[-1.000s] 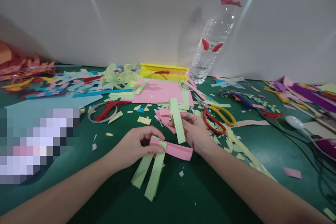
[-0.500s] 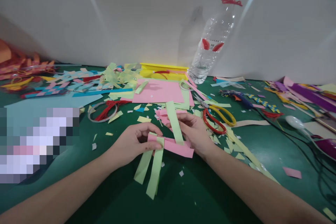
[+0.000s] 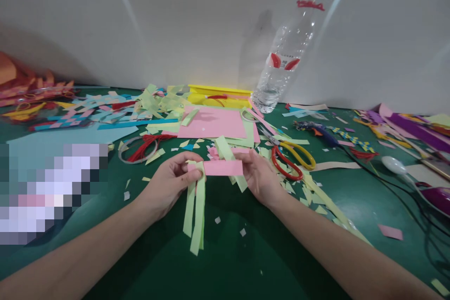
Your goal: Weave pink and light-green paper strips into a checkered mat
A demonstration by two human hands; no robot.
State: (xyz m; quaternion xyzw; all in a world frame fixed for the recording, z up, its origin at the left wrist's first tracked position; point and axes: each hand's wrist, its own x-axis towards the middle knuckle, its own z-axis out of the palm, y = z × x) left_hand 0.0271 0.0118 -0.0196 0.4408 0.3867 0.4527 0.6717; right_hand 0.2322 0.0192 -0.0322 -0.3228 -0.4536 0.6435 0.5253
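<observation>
The fingers [image 3: 192, 176] of the left hand [image 3: 167, 185] were pinched on one end of a pink strip [image 3: 224, 168], thumb in front, where green strips [image 3: 199, 211] were folded over it and hung down. The fingers of the right hand [image 3: 263, 178] grasped a loose green strip [image 3: 222, 146], which slanted behind the other end of the pink strip; how tightly they held could not be told. The pink strip lay level in the air between the two hands.

Behind everything rose a pale wall [image 3: 158, 23], and below the hands spread the green desk [image 3: 225, 267]. At the back, near the wall, a clear bottle [image 3: 281, 63] with a red band round its neck stood, looking tilted, a little liquid at its bottom. A light blue sheet [image 3: 84, 134] lay to the left, and a pink sheet [image 3: 218, 124] lay beyond the hands, just in front of a piece of yellow paper [image 3: 220, 89]. Scissors [image 3: 280, 142] with one red and one yellow handle lay near the right hand. A red tassel [image 3: 140, 148] lay to the left, partly inside a clear ring [image 3: 121, 155]. Smallest were the paper scraps, one white scrap [image 3: 243, 232] lying below the hands.
</observation>
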